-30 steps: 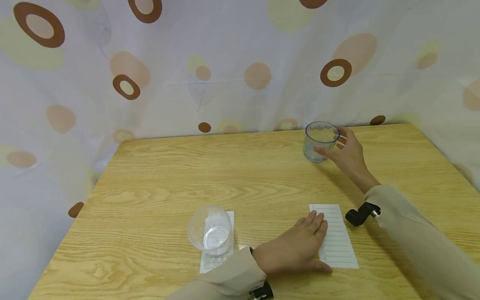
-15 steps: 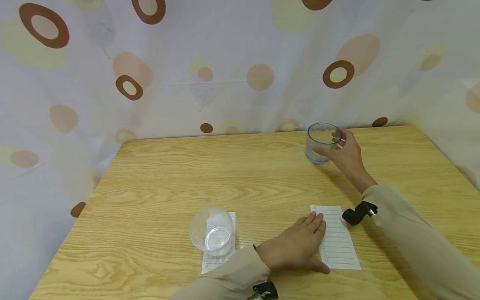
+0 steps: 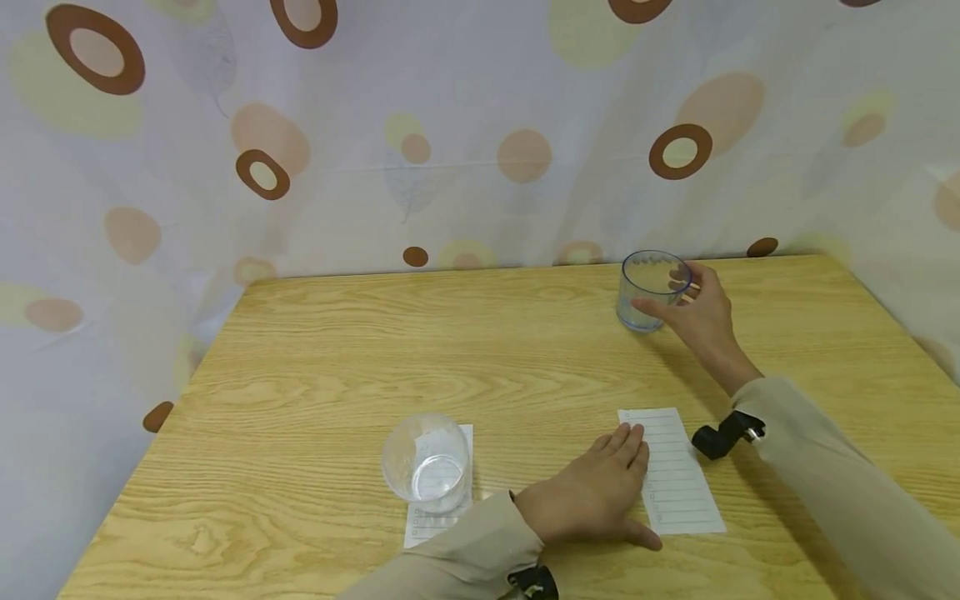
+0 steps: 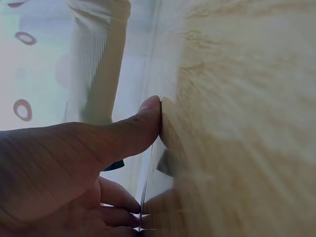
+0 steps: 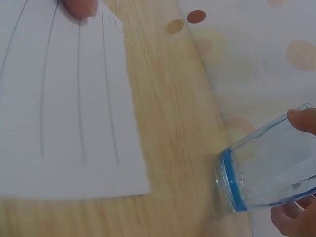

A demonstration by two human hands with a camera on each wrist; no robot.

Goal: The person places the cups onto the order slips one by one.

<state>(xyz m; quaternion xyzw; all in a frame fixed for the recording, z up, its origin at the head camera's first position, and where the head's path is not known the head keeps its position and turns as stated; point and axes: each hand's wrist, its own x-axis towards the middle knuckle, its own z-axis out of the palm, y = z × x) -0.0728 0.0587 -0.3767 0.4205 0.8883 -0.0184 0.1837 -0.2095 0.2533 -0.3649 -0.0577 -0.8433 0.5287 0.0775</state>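
Note:
My right hand point(image 3: 701, 321) holds a clear drinking glass point(image 3: 637, 310) with a blue rim, near the back edge of the table. The thumb lies along the glass's near side and the fingers go round its right side. In the right wrist view the glass point(image 5: 271, 165) shows a blue band at its base, close to the tabletop. My left hand point(image 3: 596, 492) rests with extended fingers, its fingertips over the left edge of a lined paper sheet point(image 3: 682, 475). The left wrist view has the left hand's thumb point(image 4: 131, 133) against the table.
A second clear glass point(image 3: 427, 462) stands upright on another lined sheet point(image 3: 442, 527), left of my left forearm. The wood-grain table point(image 3: 360, 350) ends at a hanging cloth point(image 3: 450, 200) with brown and peach circles.
The head view has shifted slightly. The lower end of the right paper sheet turns a little to the right. Both hands stay nearly in place, the right still at the glass.

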